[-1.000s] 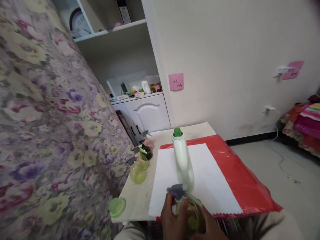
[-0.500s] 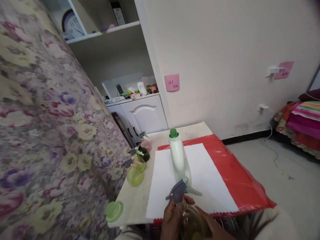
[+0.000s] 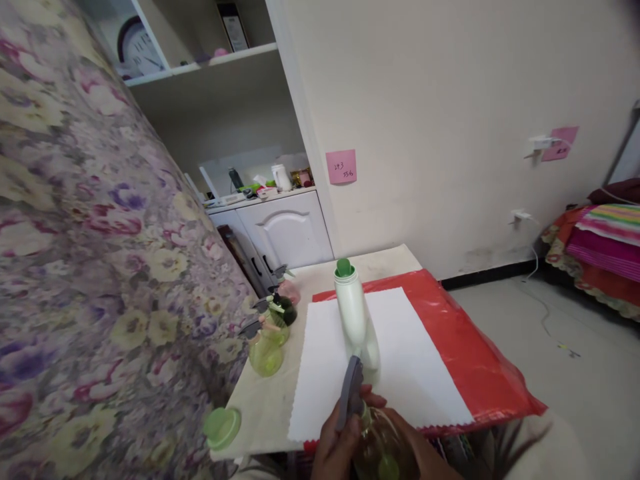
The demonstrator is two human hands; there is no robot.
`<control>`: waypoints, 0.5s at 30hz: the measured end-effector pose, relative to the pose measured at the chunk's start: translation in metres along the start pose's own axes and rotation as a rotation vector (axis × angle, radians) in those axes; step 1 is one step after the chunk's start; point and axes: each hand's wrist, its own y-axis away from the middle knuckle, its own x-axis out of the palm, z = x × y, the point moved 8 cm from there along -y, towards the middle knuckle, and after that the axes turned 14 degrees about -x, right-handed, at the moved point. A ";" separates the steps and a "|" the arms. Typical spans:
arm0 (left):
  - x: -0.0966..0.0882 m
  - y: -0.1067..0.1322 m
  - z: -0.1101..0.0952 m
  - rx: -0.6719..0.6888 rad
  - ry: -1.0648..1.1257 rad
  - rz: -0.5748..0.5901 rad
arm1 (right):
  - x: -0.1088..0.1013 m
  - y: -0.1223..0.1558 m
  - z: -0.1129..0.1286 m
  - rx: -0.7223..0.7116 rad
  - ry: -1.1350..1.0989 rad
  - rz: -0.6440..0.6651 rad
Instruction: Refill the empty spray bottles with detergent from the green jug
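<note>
Close to me at the bottom of the view is a spray bottle [image 3: 383,443] with a round, see-through brownish body and a grey spray head. My left hand [image 3: 340,437] grips the spray head at the neck. Around the body of the same bottle is my right hand [image 3: 417,443], its fingers partly hidden behind it. Just beyond them a pale green plastic bottle [image 3: 354,310] stands upright on a white sheet [image 3: 320,373], its green pouring spout uncovered at the top. A green cap [image 3: 221,427] lies at the table's near left corner.
Along the table's left side stand several spray bottles, the nearest a yellow-green one [image 3: 266,353]. Red plastic sheeting [image 3: 465,360] lies under the white sheet and hangs over the right edge. A floral curtain [image 3: 100,267] borders the left; a wall and cabinet [image 3: 285,230] are behind.
The spray head has turned in my left hand, so its trigger now points away from me rather than right. The hands and held bottle have shifted slightly left in view.
</note>
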 end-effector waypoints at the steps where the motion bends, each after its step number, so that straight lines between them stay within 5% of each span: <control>1: 0.002 0.000 0.000 -0.013 0.020 0.046 | 0.000 0.000 0.000 -0.004 -0.023 0.003; 10: 0.002 -0.002 -0.004 0.094 -0.049 -0.126 | -0.002 -0.001 -0.005 -0.055 -0.032 -0.132; 15: 0.003 0.000 -0.001 0.002 -0.065 0.013 | 0.000 -0.001 -0.004 0.064 -0.056 -0.129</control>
